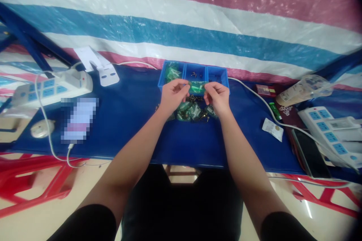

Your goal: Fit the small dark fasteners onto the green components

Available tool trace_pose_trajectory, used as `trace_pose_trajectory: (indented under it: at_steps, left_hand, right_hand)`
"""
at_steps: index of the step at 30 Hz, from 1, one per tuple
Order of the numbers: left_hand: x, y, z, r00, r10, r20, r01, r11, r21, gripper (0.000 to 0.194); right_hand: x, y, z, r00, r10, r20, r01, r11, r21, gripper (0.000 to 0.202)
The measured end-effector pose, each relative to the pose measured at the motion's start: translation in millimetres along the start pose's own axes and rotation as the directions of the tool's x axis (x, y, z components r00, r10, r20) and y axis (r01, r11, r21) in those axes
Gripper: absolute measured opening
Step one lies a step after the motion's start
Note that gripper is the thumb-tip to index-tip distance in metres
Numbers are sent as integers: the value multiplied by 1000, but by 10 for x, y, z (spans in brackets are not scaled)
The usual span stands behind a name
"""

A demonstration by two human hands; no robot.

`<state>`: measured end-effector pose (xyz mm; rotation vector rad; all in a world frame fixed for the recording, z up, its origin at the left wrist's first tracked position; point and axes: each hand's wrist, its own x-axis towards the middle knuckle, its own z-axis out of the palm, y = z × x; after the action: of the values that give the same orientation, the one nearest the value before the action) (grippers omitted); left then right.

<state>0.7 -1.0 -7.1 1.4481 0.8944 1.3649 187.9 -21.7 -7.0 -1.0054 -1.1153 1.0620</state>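
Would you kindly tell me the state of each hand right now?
Left hand: closed, pinching the left end of a green plastic packet.
Right hand: closed, pinching the right end of the same green plastic packet.

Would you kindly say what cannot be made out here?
Head view:
Contents of the small green plastic packet: too small and blurred.
Front of the blue plastic three-compartment tray: partly behind bare left hand and bare right hand.
Screen details of the pale rectangular phone: pixelated.
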Motion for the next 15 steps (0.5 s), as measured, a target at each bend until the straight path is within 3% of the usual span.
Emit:
trace_pose_trajectory:
  at_steps: [6,9,15]
  left_hand:
    - [-29,66,-24,995,100,-17,-99,995,19,36]
    - [-50,72,-4,990,140,-29,-136,984,119,26]
    - [-69,10,33,994,113,2,-112,987,114,14]
  right_hand:
    - [1,19,15,1000,-25,-3,25,1000,13,37]
    - [-6,17,33,998,-53,-14,53,998,-20,26]
    - [-5,12,36,997,-70,14,70,997,-21,27]
